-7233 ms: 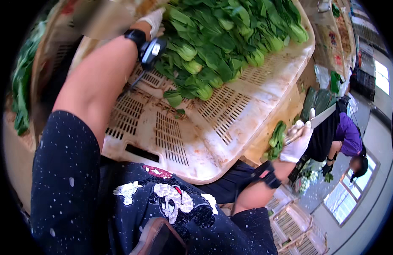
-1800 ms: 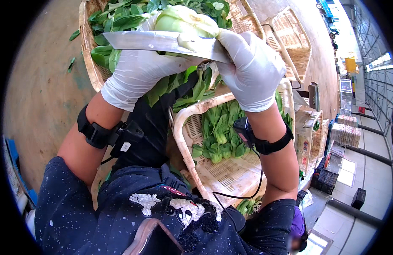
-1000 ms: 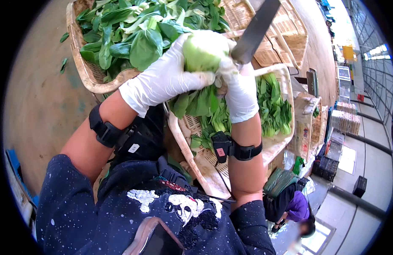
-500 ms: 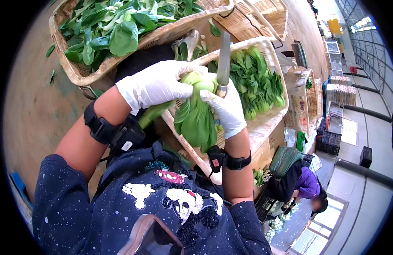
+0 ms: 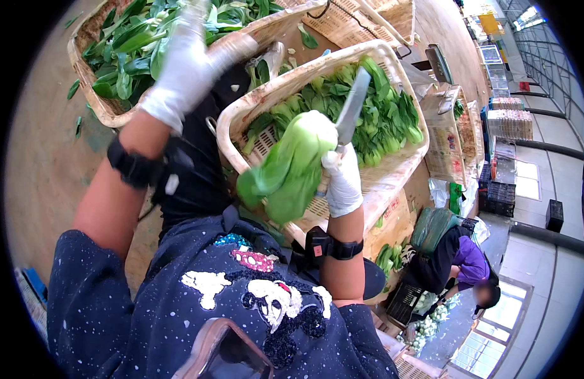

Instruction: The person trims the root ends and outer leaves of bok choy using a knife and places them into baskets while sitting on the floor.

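Note:
My right hand (image 5: 344, 184), in a white glove, is closed around the handle of a knife (image 5: 354, 104), its blade pointing up and away. The same hand also keeps hold of a head of bok choy (image 5: 289, 164), its pale base up beside the blade and its slightly blurred green leaves hanging down to the left. My gloved left hand (image 5: 184, 69) is smeared by motion over the near edge of the left crate (image 5: 99, 110), thumb and fingers apart, with nothing seen in it. Loose bok choy leaves (image 5: 124, 63) heap up in that crate.
Below the knife, a pale plastic crate (image 5: 225, 126) holds rows of bok choy heads (image 5: 383, 120). More crates (image 5: 445, 136) stand to the right and at the far side. Stray leaves (image 5: 308, 38) lie on the floor. At the lower right, a person in purple (image 5: 472, 262) bends over vegetables.
My left hand has let go of the bok choy and swung up and left to the leaf-filled crate. The bok choy stays with my right hand, and the knife blade has tilted rightward.

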